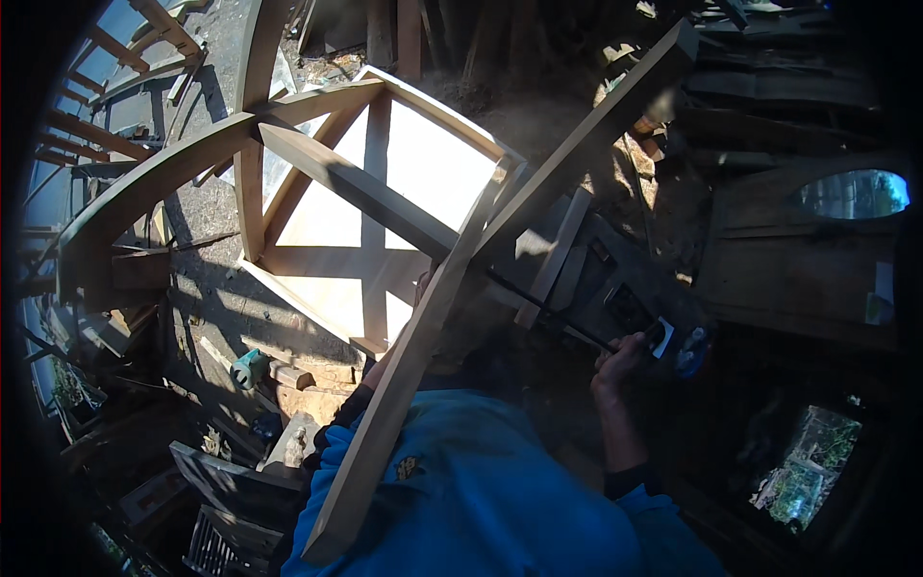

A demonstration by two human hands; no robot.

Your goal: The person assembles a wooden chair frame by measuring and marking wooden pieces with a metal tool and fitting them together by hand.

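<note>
A large wooden frame of joined beams stands tilted in front of me. Its long squared beam (380,438) slants up past my body, and a crosspiece (356,188) meets it near the middle. My left hand (423,279) is closed around the frame beside that joint, mostly hidden behind the long beam. To the right, my right hand (623,358) grips the outer end of a long thin black rod (548,310). The rod's other end reaches the joint, where shadow hides its tip, so I cannot tell what kind of tool it is.
Beyond the crosspiece lies a pale sunlit panel (433,159) with wooden edges. A teal power tool (250,368) rests on the lower left among wood offcuts. A wooden board with an oval mirror (851,195) is at the right. A slatted wooden piece (231,534) stands at lower left.
</note>
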